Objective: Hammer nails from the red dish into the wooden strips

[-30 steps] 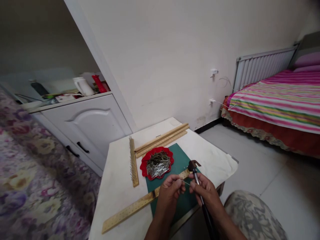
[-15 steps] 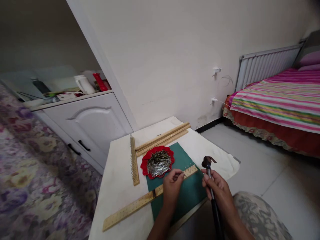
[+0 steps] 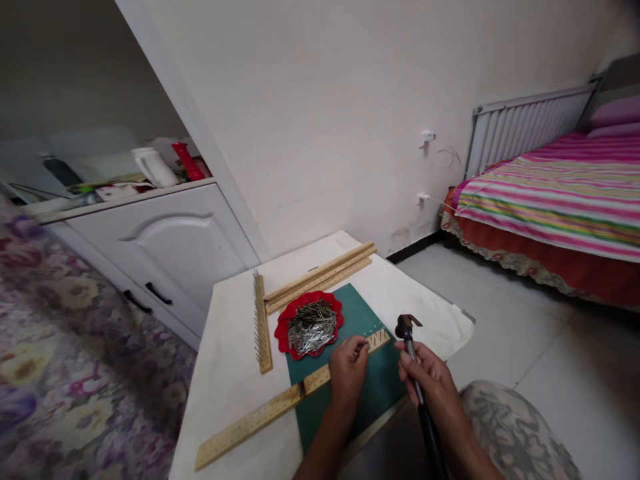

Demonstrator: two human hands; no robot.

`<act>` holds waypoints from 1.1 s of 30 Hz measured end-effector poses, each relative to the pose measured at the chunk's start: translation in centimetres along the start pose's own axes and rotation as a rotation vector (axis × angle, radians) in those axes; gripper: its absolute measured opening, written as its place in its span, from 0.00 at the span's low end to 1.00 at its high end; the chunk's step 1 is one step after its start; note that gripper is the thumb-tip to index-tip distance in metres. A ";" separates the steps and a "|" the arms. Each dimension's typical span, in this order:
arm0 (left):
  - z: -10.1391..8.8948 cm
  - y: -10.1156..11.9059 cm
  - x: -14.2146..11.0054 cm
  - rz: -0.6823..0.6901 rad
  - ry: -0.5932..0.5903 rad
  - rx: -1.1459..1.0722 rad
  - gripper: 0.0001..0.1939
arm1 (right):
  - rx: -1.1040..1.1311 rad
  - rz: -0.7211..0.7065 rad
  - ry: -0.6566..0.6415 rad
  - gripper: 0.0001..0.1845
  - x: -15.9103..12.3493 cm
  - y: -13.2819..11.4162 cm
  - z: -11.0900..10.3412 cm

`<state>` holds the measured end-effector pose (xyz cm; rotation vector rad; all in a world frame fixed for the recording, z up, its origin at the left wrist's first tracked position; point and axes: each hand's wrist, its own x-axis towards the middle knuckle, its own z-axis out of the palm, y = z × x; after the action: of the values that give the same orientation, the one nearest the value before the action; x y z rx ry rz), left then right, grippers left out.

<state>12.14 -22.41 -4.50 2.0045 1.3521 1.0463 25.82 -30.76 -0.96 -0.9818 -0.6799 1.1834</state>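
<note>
My left hand [image 3: 349,370] is closed in a pinch over a wooden strip [image 3: 250,427] full of small holes, its fingertips on what looks like a nail, mostly hidden by the fingers. Just right of those fingertips, several nails [image 3: 379,335] stand upright in the strip's far end. My right hand [image 3: 431,377] grips a claw hammer [image 3: 406,327] by its shaft, head up, to the right of the strip and apart from it. A red scalloped dish [image 3: 281,330] heaped with loose nails [image 3: 314,327] sits behind my left hand. Under the strip's right part lies a green mat [image 3: 383,383].
Another strip [image 3: 263,340], bristling with nails, lies left of the dish. More wooden strips [image 3: 320,280] lie along the back of the white table [image 3: 230,393]. A cabinet [image 3: 175,247] stands at left, a striped bed [image 3: 560,193] at right, and my knee [image 3: 515,427] beside the table.
The view has shifted slightly, so the table appears a little further left. My left hand stays pinched at the strip, and the hammer remains raised in my right hand.
</note>
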 end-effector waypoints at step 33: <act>-0.1 0.6 0.0 -0.025 -0.006 0.121 0.08 | -0.141 0.108 -0.327 0.15 1.2 1.4 2.2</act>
<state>12.41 -22.65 -3.98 2.0694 1.4657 0.9674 23.63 -28.94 -1.34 -0.9601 -0.9899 1.4231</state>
